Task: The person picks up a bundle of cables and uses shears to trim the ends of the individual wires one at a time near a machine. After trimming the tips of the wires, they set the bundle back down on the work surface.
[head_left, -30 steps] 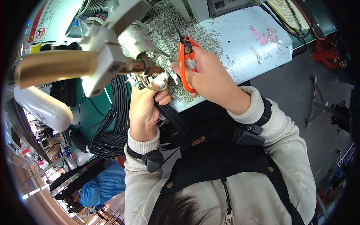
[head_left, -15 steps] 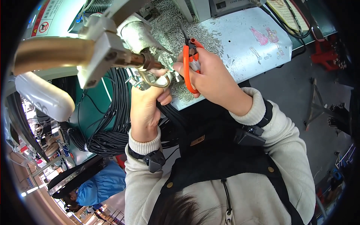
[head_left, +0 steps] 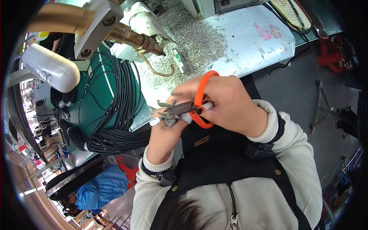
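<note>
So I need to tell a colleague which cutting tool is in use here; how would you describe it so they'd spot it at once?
Start at the pale workbench strewn with small metal bits, then come down to the two hands raised in front of the person's chest. The right hand holds the scissors, blades pointing toward the left hand. Their bright orange loop handles set them apart from the grey metal and black cables around.

brass nozzle (head_left: 130, 37) and cable coil (head_left: 111, 115) crowd the left, open bench top (head_left: 249, 46) right of the scrap heap (head_left: 191, 38)
</note>
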A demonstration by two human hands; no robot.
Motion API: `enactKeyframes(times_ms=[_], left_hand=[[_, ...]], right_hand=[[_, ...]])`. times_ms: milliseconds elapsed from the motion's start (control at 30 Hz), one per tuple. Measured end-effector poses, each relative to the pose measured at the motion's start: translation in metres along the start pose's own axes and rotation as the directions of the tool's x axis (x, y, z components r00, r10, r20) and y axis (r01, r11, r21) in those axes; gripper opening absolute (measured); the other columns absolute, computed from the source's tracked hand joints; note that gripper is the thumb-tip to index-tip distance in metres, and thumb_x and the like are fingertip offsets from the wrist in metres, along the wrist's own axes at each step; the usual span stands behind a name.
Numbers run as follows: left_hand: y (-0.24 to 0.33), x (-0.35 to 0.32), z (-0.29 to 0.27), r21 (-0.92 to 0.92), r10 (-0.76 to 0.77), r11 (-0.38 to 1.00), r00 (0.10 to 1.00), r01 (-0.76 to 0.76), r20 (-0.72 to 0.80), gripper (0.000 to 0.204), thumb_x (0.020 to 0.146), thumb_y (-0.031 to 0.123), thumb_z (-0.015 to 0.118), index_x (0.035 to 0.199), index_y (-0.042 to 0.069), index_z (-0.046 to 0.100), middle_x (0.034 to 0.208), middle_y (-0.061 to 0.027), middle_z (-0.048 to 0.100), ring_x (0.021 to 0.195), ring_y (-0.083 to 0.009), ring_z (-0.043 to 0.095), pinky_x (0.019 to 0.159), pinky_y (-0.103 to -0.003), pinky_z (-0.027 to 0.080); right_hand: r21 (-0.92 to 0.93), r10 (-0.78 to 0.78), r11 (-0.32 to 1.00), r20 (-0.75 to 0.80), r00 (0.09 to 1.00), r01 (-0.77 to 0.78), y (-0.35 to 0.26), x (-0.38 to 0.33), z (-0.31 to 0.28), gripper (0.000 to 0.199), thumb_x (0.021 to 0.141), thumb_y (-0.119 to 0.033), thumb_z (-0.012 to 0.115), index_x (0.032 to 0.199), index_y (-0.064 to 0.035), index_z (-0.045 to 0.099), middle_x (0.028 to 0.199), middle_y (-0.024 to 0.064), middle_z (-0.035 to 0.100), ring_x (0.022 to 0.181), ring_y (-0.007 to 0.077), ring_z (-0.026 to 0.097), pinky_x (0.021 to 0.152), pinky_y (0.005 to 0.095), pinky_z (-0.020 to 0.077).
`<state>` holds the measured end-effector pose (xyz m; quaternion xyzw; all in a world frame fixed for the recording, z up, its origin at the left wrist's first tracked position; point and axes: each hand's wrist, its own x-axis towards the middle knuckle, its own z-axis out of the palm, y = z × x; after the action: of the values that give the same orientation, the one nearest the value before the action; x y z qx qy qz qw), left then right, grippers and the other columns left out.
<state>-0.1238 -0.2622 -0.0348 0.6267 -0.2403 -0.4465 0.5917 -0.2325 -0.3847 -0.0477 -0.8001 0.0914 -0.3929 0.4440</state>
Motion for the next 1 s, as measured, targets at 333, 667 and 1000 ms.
enactKeyframes(times_ms=[333,667,1000], left_hand=[[-0.015,0.0,0.008,0.255,0.441,0.869,0.897,-0.424,-0.012,0.02,0.073,-0.006,0.06,0.091,-0.002,0.054,0.085,-0.005,0.057,0.076,-0.0108,0.053,0.069,-0.022,0.043],[-0.01,-0.001,0.011,-0.022,0.237,0.971,0.97,-0.239,-0.055,0.026,0.075,-0.006,0.06,0.096,-0.001,0.046,0.078,-0.0097,0.057,0.068,-0.0137,0.056,0.065,-0.024,0.047],[-0.002,-0.005,0.019,-0.045,0.311,0.948,0.946,-0.316,-0.096,0.038,0.071,-0.008,0.063,0.098,0.002,0.039,0.08,-0.009,0.057,0.072,-0.0149,0.058,0.068,-0.026,0.048]], right_hand=[[0.242,0.616,0.676,0.333,0.714,-0.696,-0.009,0.005,-0.02,0.014,0.077,-0.012,0.061,0.076,0.0013,0.056,0.057,0.0047,0.054,0.047,0.0102,0.051,0.042,0.0216,0.037],[0.569,0.518,0.606,0.249,0.818,-0.557,-0.01,-0.004,-0.01,0.014,0.076,-0.01,0.063,0.083,0.0015,0.059,0.062,0.0035,0.057,0.05,0.0054,0.051,0.045,0.0159,0.0377],[-0.011,0.247,0.969,0.026,0.969,-0.247,-0.005,-0.024,-0.012,0.025,0.071,-0.004,0.069,0.092,0.0022,0.057,0.07,0.0059,0.06,0.059,0.0069,0.055,0.053,0.0215,0.0437]])
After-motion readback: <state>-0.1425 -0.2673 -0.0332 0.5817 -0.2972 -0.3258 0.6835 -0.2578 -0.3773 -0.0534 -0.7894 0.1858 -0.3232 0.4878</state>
